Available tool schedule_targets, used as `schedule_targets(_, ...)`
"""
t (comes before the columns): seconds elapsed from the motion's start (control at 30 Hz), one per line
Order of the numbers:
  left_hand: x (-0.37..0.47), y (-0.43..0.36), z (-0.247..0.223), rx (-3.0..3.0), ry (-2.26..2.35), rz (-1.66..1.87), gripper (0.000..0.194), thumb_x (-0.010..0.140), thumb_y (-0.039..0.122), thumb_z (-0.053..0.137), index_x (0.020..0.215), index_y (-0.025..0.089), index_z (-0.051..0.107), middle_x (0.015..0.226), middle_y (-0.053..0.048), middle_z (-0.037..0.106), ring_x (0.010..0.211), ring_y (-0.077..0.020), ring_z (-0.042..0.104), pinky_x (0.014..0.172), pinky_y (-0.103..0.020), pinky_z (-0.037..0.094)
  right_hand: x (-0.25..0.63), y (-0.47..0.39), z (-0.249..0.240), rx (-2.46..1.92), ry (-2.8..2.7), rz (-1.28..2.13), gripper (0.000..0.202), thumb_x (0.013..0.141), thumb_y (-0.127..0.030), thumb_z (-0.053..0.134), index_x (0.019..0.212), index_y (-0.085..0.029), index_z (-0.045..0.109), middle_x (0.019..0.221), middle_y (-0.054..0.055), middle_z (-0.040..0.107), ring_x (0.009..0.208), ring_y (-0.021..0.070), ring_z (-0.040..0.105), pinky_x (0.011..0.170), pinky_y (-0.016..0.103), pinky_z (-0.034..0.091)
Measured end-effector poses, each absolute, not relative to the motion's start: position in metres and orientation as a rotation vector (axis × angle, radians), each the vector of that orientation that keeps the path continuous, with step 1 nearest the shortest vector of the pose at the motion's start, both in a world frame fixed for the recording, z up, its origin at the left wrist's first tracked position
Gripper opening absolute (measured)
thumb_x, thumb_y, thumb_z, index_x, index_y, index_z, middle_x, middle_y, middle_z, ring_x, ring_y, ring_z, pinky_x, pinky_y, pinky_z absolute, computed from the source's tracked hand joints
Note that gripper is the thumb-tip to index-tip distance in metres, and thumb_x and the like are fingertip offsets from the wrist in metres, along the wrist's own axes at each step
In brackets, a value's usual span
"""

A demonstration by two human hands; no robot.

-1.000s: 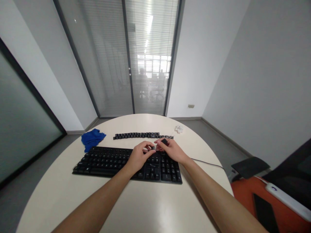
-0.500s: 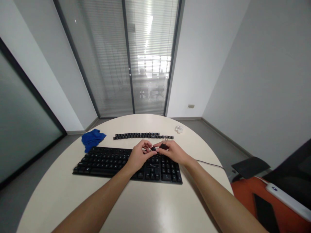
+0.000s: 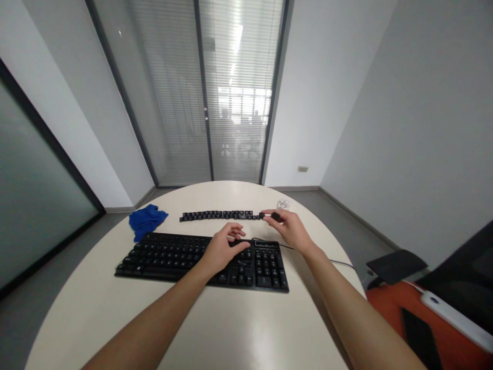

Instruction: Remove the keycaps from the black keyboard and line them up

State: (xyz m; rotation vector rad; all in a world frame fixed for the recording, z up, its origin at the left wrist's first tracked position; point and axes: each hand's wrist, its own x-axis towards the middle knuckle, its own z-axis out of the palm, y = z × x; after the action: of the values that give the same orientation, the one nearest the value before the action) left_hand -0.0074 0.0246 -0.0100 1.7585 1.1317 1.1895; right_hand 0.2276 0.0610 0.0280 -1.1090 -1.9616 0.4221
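Observation:
Over the right-middle of the black keyboard (image 3: 165,257) hovers my left hand (image 3: 223,249), its fingers apart and nothing between them. My right hand (image 3: 288,228) is beyond the keyboard, at the right end of the rows of loose black keycaps (image 3: 215,215). A small black keycap (image 3: 262,216) is at its fingertips; whether it touches the table I cannot tell. Tucked in the same hand is a black keycap puller (image 3: 276,216), its wire loops mostly hidden.
A blue cloth (image 3: 147,221) lies crumpled at the left behind the keyboard. Clear crumpled plastic (image 3: 283,204) is just past my right hand. The keyboard's cable (image 3: 342,263) runs off to the right. An orange chair (image 3: 389,308) with a white power strip (image 3: 454,316) stands beside the round table (image 3: 231,329).
My right hand has moved away from my left, forward and right to the loose keycaps, carrying the small black keycap and the puller. My left hand has opened and stayed over the keyboard.

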Motion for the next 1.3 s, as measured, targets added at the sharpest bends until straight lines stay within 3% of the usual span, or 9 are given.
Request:
schedule_targets(0.13, -0.007, 0.023, -0.009, 1.791, 1.157, 1.157, 0.036, 0.074, 0.028, 0.076, 0.105, 0.02, 0.058, 0.098, -0.006, 0.072, 0.092, -0.0192, 0.066, 0.084, -0.034, 0.047, 0.263, 0.078, 0.023, -1.473, -1.892, 0.017, 0.031, 0.091, -0.042, 0.057, 0.107, -0.021, 0.073, 0.097, 0.009, 0.074, 0.074, 0.0205, 0.066, 0.069, 0.029, 0.047)
schedule_targets(0.3, -0.008, 0.023, -0.01, 1.818, 1.155, 1.135, 0.034, 0.076, 0.029, 0.073, 0.105, 0.02, 0.058, 0.097, -0.005, 0.072, 0.093, -0.0197, 0.067, 0.085, -0.035, 0.047, 0.279, 0.089, 0.007, -1.841, -2.021, -0.275, 0.03, 0.093, -0.042, 0.053, 0.108, -0.026, 0.074, 0.093, 0.009, 0.073, 0.082, 0.0246, 0.066, 0.063, 0.028, 0.042)
schedule_targets(0.7, -0.007, 0.021, -0.012, 1.941, 1.165, 1.081, 0.027, 0.079, 0.025, 0.069, 0.104, 0.022, 0.059, 0.095, -0.003, 0.071, 0.09, -0.0185, 0.066, 0.087, -0.034, 0.049, 0.271, 0.091, -0.005, -1.839, -2.1, -0.172, 0.032, 0.094, -0.042, 0.051, 0.11, -0.026, 0.075, 0.099, 0.009, 0.071, 0.092, 0.022, 0.064, 0.075, 0.027, 0.043)
schedule_targets(0.93, -0.006, 0.012, -0.007, 2.241, 1.263, 0.946, 0.02, 0.084, 0.025, 0.062, 0.103, 0.023, 0.062, 0.098, -0.005, 0.07, 0.096, -0.0232, 0.063, 0.088, -0.037, 0.047, 0.271, 0.095, -0.01, -1.824, -2.1, -0.194, 0.034, 0.094, -0.044, 0.051, 0.112, -0.026, 0.074, 0.097, 0.009, 0.071, 0.091, 0.0223, 0.064, 0.073, 0.028, 0.043)
schedule_targets(1.3, -0.004, 0.009, -0.004, 2.317, 1.278, 0.938, 0.021, 0.086, 0.019, 0.054, 0.105, 0.024, 0.063, 0.098, -0.004, 0.069, 0.095, -0.0224, 0.062, 0.087, -0.036, 0.048, 0.271, 0.092, 0.001, -1.776, -2.023, -0.188, 0.036, 0.094, -0.038, 0.051, 0.122, -0.023, 0.068, 0.098, 0.009, 0.071, 0.087, 0.0223, 0.064, 0.072, 0.028, 0.044)
